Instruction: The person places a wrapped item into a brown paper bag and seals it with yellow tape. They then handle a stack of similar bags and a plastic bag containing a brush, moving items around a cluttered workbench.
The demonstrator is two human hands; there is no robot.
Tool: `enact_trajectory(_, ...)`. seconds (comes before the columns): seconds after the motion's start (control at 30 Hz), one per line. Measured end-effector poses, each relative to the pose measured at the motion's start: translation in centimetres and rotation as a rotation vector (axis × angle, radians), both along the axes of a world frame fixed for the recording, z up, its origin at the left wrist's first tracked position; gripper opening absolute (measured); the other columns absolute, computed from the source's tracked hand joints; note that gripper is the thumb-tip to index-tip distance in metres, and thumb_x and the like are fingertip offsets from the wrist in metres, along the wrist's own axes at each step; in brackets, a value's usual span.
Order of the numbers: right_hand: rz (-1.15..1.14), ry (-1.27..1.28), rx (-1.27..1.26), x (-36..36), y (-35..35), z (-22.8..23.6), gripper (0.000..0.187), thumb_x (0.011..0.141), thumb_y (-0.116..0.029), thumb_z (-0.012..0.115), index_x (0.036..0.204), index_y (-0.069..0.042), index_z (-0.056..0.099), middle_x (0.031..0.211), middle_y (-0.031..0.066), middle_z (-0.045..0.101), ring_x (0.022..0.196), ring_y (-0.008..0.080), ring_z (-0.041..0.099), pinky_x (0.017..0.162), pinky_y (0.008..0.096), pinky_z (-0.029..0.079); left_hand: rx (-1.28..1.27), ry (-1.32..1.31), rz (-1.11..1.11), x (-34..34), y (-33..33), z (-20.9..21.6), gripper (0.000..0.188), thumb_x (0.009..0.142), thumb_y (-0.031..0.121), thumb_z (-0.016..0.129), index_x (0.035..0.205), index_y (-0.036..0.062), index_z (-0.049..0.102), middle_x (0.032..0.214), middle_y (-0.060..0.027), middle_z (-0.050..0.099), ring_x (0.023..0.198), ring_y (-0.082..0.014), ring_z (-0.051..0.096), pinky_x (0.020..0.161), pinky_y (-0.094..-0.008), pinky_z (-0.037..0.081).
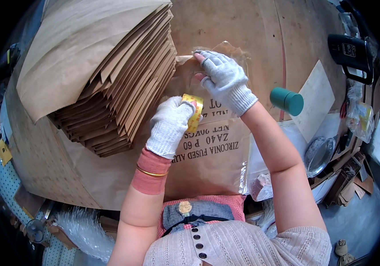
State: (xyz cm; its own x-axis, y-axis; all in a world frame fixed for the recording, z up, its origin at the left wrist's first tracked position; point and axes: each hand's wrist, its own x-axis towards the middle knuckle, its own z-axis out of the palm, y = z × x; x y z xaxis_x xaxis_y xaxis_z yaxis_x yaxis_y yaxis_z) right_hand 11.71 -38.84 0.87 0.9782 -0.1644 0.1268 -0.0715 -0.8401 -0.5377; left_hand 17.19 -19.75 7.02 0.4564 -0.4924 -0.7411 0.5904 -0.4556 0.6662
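Tape roll [193, 113], yellow with a small red pattern, is sitting in the left hand [171, 126], just above the black printing on the big brown paper sack [207, 159] that is lying flat in front of the person. The left hand, in a white knitted glove with cut fingertips, is closing around the roll, with the fingers curling over its near side. A pink cuff and a thin gold bangle [152, 172] are showing on that wrist.

Just beyond the roll, the right hand [224, 81], wearing the same kind of glove, is pressing with bent fingers on the top edge of the sack, where a piece of clear plastic film [229, 51] is sticking out. It is not gripping anything that I can see; the fingers are only lying on the paper and film.

Left of the roll, a thick stack of folded brown paper bags [105, 84] is leaning in a fan, and it is touching the sack's left part. Everything is resting on a worn brown cardboard-covered table [283, 40].

Right of the roll, well apart, a teal cylinder container [286, 101] is lying on its side near a white sheet [316, 99]. Farther right, a black jug [349, 52] is standing at the table's far edge, and a round glass lid [319, 155] is lying lower, among cluttered boxes.
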Motion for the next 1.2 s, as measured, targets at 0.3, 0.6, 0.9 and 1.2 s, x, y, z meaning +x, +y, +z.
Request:
enact_trajectory(0.3,0.012,-0.001,-0.238,0.0,1.0,-1.7,0.067,0.084,-0.041,0.066,0.136,-0.002,0.053,0.144,0.0116,0.05,0.138,0.0283,0.04,0.117,0.0427,0.026,-0.032,0.008,0.005,-1.2,1.5,-1.2,0.026,0.097,0.021,0.059,0.109,-0.0019,0.063,0.091,-0.0071,0.068,0.078,-0.0143,0.066,0.072,-0.0276,0.054)
enact_trajectory(0.6,-0.002,-0.005,-0.286,0.2,1.5,-2.2,0.066,0.083,-0.043,0.065,0.135,-0.002,0.055,0.147,0.0102,0.048,0.139,0.0266,0.037,0.118,0.0432,0.024,-0.057,-0.105,0.013,-2.6,2.5,-1.6,0.025,0.093,0.021,0.065,0.104,-0.0017,0.067,0.085,-0.0034,0.068,0.069,-0.008,0.057,0.063,-0.0259,0.048)
enact_trajectory(0.9,-0.032,-0.032,-0.237,0.2,1.5,-2.4,0.072,0.08,-0.047,0.067,0.136,-0.004,0.055,0.145,0.01,0.049,0.138,0.0265,0.038,0.118,0.0428,0.023,0.068,-0.322,-0.042,-2.6,1.8,-1.8,0.029,0.093,0.024,0.064,0.103,-0.0034,0.066,0.085,-0.0087,0.069,0.074,-0.0141,0.064,0.068,-0.03,0.051)
enact_trajectory(1.2,-0.043,-0.017,-0.305,0.1,2.2,-2.5,0.074,0.08,-0.051,0.065,0.136,-0.004,0.055,0.146,0.0094,0.049,0.139,0.0258,0.038,0.118,0.0423,0.022,0.176,-0.202,-0.038,-2.6,3.0,-2.0,0.04,0.091,0.029,0.065,0.113,-0.0037,0.062,0.096,-0.0151,0.07,0.08,-0.0197,0.067,0.072,-0.0334,0.053)
